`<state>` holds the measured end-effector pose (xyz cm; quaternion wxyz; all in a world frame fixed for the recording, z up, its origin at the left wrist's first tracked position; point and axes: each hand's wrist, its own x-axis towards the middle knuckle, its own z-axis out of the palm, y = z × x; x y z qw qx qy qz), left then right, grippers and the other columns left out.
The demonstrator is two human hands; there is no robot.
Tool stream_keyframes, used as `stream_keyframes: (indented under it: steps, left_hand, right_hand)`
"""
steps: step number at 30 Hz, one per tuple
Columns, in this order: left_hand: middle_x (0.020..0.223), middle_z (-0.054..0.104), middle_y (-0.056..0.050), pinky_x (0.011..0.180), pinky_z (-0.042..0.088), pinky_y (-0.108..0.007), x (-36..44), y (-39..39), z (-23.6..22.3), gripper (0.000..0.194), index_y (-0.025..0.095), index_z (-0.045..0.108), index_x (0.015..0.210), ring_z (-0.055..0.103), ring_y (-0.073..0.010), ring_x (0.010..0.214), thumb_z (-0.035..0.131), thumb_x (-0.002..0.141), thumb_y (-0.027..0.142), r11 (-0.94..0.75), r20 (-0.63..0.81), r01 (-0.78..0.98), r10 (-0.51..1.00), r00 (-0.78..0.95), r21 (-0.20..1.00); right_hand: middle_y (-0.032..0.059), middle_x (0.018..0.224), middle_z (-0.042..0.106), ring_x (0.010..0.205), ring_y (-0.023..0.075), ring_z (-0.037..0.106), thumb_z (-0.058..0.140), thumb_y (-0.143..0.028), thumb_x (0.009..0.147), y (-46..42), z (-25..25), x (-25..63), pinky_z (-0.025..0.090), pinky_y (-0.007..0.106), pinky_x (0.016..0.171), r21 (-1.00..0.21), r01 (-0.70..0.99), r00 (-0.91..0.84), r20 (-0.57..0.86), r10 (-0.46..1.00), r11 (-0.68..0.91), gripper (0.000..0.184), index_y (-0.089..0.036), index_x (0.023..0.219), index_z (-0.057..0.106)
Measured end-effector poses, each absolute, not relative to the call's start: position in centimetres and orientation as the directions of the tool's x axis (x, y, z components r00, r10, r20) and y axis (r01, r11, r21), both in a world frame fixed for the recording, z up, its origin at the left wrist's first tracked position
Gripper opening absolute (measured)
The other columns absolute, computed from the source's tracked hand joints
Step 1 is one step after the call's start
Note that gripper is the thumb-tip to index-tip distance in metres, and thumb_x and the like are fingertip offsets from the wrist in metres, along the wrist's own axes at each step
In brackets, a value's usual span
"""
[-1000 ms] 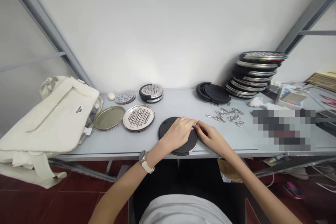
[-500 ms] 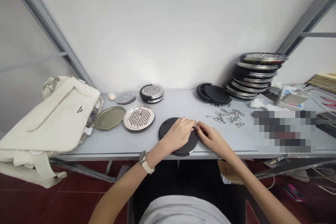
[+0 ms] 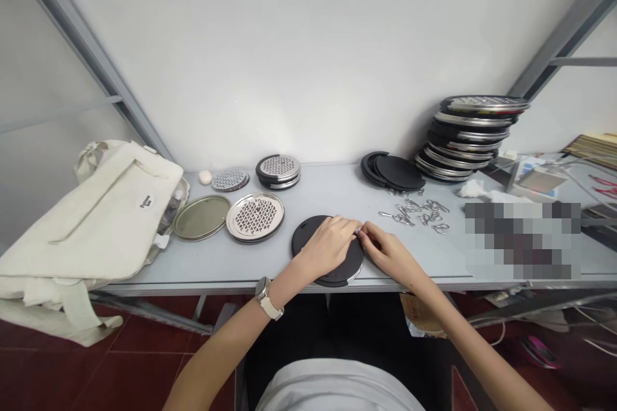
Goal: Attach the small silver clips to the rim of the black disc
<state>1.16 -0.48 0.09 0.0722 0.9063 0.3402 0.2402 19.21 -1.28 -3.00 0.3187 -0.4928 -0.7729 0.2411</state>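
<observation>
A black round disc [image 3: 346, 270] with a thin silver rim lies flat near the table's front edge. My left hand [image 3: 328, 243] rests across its top, fingers bent together toward the right-hand edge, holding the disc. At that edge, the thumb and fingertips of my right hand [image 3: 380, 247] pinch a small metal clip [image 3: 358, 230], mostly hidden by the fingers. More loose metal clips [image 3: 427, 212] are scattered to the right and behind my right hand.
Left of the disc lie a round grater plate [image 3: 255, 216], a gold-coloured round lid [image 3: 202, 217] and a cream bag [image 3: 96, 218]. Behind are a small grater stack [image 3: 278, 170] and black round covers [image 3: 399, 172]. A tall leaning stack of round graters [image 3: 470, 138] stands back right.
</observation>
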Motion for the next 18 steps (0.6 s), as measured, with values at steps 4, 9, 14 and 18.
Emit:
stream_keyframes:
  steps: [4,9,14,18]
  left_hand:
    - [0.111,0.062,-0.007,0.094,0.043,-0.036,1.12,-0.44,0.10,0.024,0.015,0.052,0.116,0.054,-0.0210,0.104,0.039,0.096,0.013,-0.759,0.390,0.581,0.650,0.652,0.293]
    - [0.111,0.062,-0.007,0.094,0.043,-0.035,1.14,-0.41,0.07,0.024,0.015,0.052,0.116,0.054,-0.0209,0.104,0.039,0.096,0.013,-0.761,0.390,0.580,0.648,0.654,0.290]
    - [0.111,0.062,-0.007,0.094,0.043,-0.036,1.15,-0.40,0.05,0.024,0.015,0.052,0.117,0.055,-0.0208,0.105,0.039,0.096,0.013,-0.762,0.392,0.576,0.647,0.655,0.295]
    - [0.110,0.062,-0.007,0.093,0.043,-0.035,1.12,-0.46,0.14,0.024,0.015,0.052,0.116,0.055,-0.0209,0.103,0.039,0.096,0.012,-0.764,0.391,0.574,0.644,0.657,0.294]
  right_hand:
    - [-0.0048,0.060,0.045,0.055,0.0143,0.046,0.036,-0.032,0.096,-1.32,-3.02,19.28,0.033,0.026,0.056,-0.682,0.612,-0.311,0.259,0.914,0.401,0.022,-0.023,0.077,0.040]
    - [-0.0046,0.061,0.045,0.056,0.0145,0.046,0.035,-0.031,0.096,-1.26,-2.97,19.32,0.033,0.026,0.057,-0.678,0.612,-0.316,0.263,0.912,0.408,0.021,-0.023,0.077,0.040]
    - [-0.0048,0.060,0.044,0.055,0.0144,0.045,0.035,-0.032,0.097,-1.18,-2.88,19.17,0.033,0.026,0.056,-0.680,0.614,-0.315,0.254,0.914,0.401,0.023,-0.023,0.077,0.039]
    - [-0.0053,0.059,0.043,0.055,0.0138,0.044,0.036,-0.033,0.097,-1.31,-2.77,19.09,0.032,0.026,0.056,-0.685,0.612,-0.311,0.251,0.917,0.395,0.023,-0.023,0.076,0.039]
